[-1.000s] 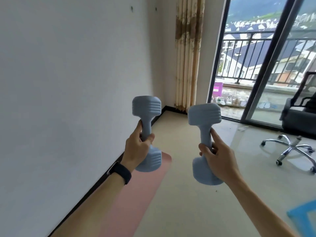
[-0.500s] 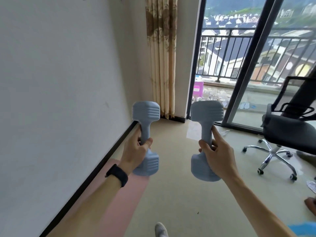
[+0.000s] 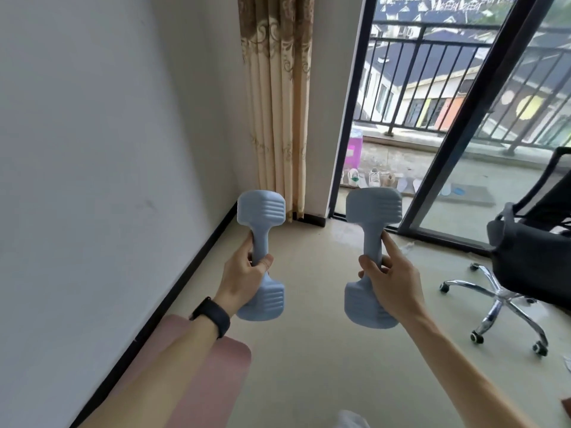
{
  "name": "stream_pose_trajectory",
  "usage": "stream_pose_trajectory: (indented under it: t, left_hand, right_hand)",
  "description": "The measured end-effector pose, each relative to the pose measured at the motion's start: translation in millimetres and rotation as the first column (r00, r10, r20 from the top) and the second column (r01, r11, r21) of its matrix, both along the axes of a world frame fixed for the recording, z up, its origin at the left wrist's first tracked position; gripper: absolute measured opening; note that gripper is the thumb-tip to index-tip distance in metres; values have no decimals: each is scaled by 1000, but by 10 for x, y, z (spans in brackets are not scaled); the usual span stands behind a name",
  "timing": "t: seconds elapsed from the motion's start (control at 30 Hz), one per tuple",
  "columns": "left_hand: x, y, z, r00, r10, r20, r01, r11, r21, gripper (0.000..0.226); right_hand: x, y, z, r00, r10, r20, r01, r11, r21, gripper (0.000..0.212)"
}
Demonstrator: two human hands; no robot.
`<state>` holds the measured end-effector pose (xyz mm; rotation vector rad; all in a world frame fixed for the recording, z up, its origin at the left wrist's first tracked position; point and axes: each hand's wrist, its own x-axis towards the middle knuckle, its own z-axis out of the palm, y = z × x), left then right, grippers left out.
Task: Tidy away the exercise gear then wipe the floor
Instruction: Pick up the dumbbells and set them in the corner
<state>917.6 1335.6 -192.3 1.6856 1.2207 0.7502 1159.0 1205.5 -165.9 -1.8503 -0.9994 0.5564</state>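
Now nearer the curtained corner, left hand (image 3: pixel 244 279) and right hand (image 3: pixel 394 281) each clasp a dumbbell (image 3: pixel 262 261), seemingly carrying them to storage

Both pale blue dumbbells, the left dumbbell (image 3: pixel 262 259) and the right dumbbell (image 3: pixel 373 261), look matt and rubbery, with ribbed heads. The pink mat (image 3: pixel 213 375) looks soft, matt foam. The chair base (image 3: pixel 500 307) is shiny chrome metal; the curtain (image 3: pixel 278 97) is patterned cloth.
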Motion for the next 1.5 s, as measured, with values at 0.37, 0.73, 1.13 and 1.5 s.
stream_pose_trajectory:
  t: [0.37, 0.73, 1.13, 1.5]
  left_hand:
    - [1458, 2133, -688, 992, -56, -114, 32, 979, -202, 28]
    - [2722, 4135, -1475, 959, -138, -247, 20, 904, -428, 35]
    - [3749, 6492, -2816, 804, -440, -399, 115, 774, -622, 27]
    - [4427, 7291, -5349, 749, -501, -434, 96, 730, -677, 41]
  right_hand:
    - [1320, 2261, -831, 991, 79, -112, -98, 978, -183, 49]
    - [2242, 4370, -1658, 982, 60, -181, -130, 902, -411, 36]
    - [2734, 6446, -3082, 946, -141, -292, -79, 773, -630, 47]
    - [3267, 7397, -5677, 902, -288, -322, -31, 701, -713, 45]
